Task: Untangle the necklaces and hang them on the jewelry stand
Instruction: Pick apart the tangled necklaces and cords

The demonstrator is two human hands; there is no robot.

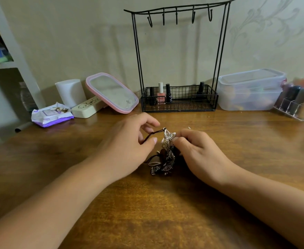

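Observation:
A tangle of necklaces hangs between my hands just above the wooden table: silver chains, a dark brown cord and a silver butterfly pendant. My left hand pinches the dark cord between thumb and fingers. My right hand pinches the silver pendant at the top of the tangle. The lower chains rest on the table. The black wire jewelry stand stands behind against the wall, its hooks bare.
The stand's basket holds nail polish bottles. To its left lie a pink-framed mirror, a white cylinder, a cream case and a wipes pack. Right: a clear plastic box and an acrylic organiser.

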